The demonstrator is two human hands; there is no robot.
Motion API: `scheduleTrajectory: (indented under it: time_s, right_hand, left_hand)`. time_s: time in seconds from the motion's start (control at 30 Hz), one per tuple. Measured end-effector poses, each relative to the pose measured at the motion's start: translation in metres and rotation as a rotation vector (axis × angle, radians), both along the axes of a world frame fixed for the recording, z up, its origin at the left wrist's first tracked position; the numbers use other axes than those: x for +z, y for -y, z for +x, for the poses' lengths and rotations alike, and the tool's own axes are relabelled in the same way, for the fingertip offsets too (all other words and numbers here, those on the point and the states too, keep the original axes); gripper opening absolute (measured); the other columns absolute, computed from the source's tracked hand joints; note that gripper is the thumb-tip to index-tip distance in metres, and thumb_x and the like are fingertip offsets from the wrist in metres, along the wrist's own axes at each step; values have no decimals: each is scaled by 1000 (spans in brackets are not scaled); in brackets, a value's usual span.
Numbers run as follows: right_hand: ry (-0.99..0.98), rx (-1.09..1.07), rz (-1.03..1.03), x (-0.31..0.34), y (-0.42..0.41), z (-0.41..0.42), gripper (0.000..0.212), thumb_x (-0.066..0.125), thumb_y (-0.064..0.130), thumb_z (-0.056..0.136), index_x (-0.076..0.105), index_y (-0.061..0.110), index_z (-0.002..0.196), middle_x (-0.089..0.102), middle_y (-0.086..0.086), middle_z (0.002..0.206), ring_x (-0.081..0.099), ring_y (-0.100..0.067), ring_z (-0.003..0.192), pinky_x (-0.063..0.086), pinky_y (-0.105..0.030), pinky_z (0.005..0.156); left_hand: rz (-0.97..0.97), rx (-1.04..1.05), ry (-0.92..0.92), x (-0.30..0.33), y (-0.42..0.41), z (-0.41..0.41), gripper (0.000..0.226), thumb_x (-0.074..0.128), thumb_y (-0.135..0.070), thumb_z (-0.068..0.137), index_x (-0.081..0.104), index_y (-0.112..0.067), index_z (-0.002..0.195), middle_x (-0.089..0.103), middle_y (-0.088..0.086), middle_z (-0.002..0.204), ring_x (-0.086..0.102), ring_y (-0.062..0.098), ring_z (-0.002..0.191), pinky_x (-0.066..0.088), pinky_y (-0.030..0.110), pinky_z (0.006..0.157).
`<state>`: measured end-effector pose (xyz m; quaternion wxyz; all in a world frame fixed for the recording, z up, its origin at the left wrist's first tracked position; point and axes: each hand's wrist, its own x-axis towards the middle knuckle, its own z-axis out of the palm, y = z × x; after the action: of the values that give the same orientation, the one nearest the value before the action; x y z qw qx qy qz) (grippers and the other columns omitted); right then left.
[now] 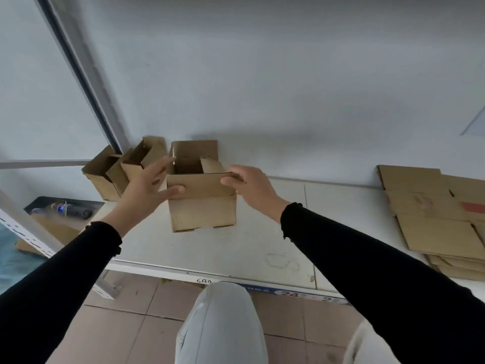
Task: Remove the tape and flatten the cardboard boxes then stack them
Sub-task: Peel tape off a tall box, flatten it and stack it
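You stood in what looked like a stockroom: a white worktable against a bare white wall, flattened brown cardboard sheets stacked, worn tiled floor.

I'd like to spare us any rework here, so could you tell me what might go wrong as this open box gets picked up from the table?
1. The left hand reaches the open box right beside two more open boxes at the table's left end; a nudge could push them off.
2. The right hand pinches only the top flap edge, which may bend or tear.
3. The flattened stack overhangs the front edge and could slide.
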<state>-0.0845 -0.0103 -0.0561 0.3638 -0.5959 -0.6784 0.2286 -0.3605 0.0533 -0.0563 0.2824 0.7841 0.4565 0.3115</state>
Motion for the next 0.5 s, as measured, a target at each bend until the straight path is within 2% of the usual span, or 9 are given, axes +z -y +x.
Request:
scheduleTrajectory:
  time_s: [0.03,0.1,0.13,0.2,0.27,0.3,0.33,0.4,0.5]
  right_hand:
    - [-15,-5,-5,12,6,17,38,59,37,99,46,8,78,42,1,67,40,-13,65,48,-43,65]
    - [-29,-29,14,36,17,46,38,62,37,98,43,10,78,41,0,68,39,-17,66,48,-42,67]
    - [-27,-53,30,48,23,60,37,62,37,97,43,15,75,40,1,67,39,-16,65,46,-40,66]
    - [-2,-115,56,71,30,84,32,63,39,96,45,28,72,46,0,66,44,-15,64,50,-46,65]
    - [17,-186,88,89,33,106,21,65,41,94,52,33,80,61,0,76,55,-17,69,55,-50,73]
    - [4,-237,99,96,35,117,12,66,40,94,56,33,91,67,1,87,61,-17,76,55,-49,77]
    - [-38,-294,102,101,36,127,16,66,39,94,58,32,106,69,3,101,64,-16,86,57,-48,81]
    - [-118,-377,68,106,44,144,46,67,35,95,49,27,136,63,1,127,63,-17,106,55,-41,90]
    - [36,-447,-30,96,67,162,70,65,39,93,33,24,153,47,-1,150,43,-22,135,40,-33,95]
  left_hand:
    - [-49,-75,36,6,4,16,70,77,-50,80,47,-51,143,53,-14,144,48,7,134,40,28,108]
    - [-98,-177,133,18,14,50,47,74,-48,85,58,-55,128,63,-19,131,58,3,123,48,23,99]
    - [-118,-199,208,24,19,69,35,73,-47,87,63,-55,120,66,-20,127,62,2,117,51,17,92]
    - [-137,-193,328,37,26,103,18,72,-43,90,71,-44,108,71,-18,117,67,1,108,52,12,83]
    - [-171,-170,412,47,32,135,18,72,-38,93,74,-27,107,76,-10,108,70,9,103,56,24,84]
    - [-202,-148,453,51,37,151,18,72,-35,93,74,-22,106,77,-7,105,72,12,101,58,31,84]
    - [-233,-121,500,53,42,167,16,72,-33,94,75,-21,104,77,-8,101,73,12,97,60,34,81]
    - [-284,-37,576,56,54,195,9,69,-30,95,75,-24,98,76,-14,91,73,5,88,62,33,73]
    - [-364,61,633,58,72,225,9,63,-27,97,70,-26,92,73,-13,93,69,4,88,59,27,60]
